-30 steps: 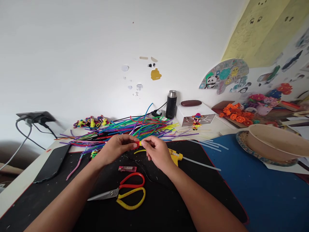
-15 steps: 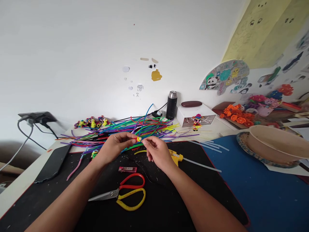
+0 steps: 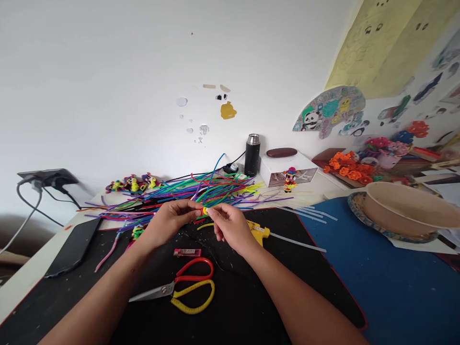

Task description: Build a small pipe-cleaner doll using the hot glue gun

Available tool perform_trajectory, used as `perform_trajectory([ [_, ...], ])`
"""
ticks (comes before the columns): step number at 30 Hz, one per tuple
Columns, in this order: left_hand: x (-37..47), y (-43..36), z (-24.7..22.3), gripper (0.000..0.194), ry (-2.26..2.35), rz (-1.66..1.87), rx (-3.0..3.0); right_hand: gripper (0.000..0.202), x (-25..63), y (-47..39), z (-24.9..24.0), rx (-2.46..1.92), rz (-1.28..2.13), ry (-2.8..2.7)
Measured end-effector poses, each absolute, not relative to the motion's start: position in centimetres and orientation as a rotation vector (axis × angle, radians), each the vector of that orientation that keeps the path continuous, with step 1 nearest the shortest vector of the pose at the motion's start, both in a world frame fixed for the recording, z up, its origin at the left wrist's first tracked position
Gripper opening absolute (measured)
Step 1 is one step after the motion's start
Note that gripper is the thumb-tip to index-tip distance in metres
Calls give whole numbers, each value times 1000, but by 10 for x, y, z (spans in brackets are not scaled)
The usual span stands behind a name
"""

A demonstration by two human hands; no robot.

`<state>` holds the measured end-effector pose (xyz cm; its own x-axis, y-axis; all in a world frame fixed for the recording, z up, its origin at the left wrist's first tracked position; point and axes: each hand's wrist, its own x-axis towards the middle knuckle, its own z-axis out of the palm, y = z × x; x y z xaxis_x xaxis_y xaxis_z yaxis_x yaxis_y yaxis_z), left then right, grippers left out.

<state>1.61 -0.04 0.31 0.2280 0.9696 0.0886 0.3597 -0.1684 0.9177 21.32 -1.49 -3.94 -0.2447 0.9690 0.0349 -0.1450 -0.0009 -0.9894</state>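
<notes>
My left hand (image 3: 171, 221) pinches a small yellow piece (image 3: 205, 211) between thumb and forefinger, with a bit of red beside it. My right hand (image 3: 230, 225) closes its thumb and forefinger on the other side of the same piece, its remaining fingers curled. The fingertips of both hands nearly meet and cover most of it. Behind them lies a heap of colourful fuzzy stems (image 3: 172, 194). A yellow glue gun (image 3: 259, 233) with a clear stick rests by my right hand. Below the hands are a pink lighter (image 3: 187, 252) and scissors (image 3: 192, 287) with red and yellow handles.
A black bottle (image 3: 252, 155), a white box (image 3: 287, 167) and a small figure (image 3: 290, 179) stand at the back. Glue sticks (image 3: 309, 214) lie right of the heap. A large bowl (image 3: 406, 206) is at the right, a black phone-like slab (image 3: 74, 249) at the left.
The view has shifted slightly. The fingertips of my right hand have closed further over the small yellow piece, so less of it shows.
</notes>
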Motion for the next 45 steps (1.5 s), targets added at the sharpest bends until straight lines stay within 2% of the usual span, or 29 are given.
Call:
perform_trajectory([
  [11, 17, -2, 5, 36, 1256, 949, 1684, 40, 213, -16, -38, -945, 1501, -1261],
  [24, 15, 1, -1, 33, 946, 1058, 1063, 46, 211, -19, -37, -912, 1550, -1213],
  [45, 11, 8, -9, 36, 1044, 1097, 1140, 41, 209, -19, -38, -943, 1542, -1218],
])
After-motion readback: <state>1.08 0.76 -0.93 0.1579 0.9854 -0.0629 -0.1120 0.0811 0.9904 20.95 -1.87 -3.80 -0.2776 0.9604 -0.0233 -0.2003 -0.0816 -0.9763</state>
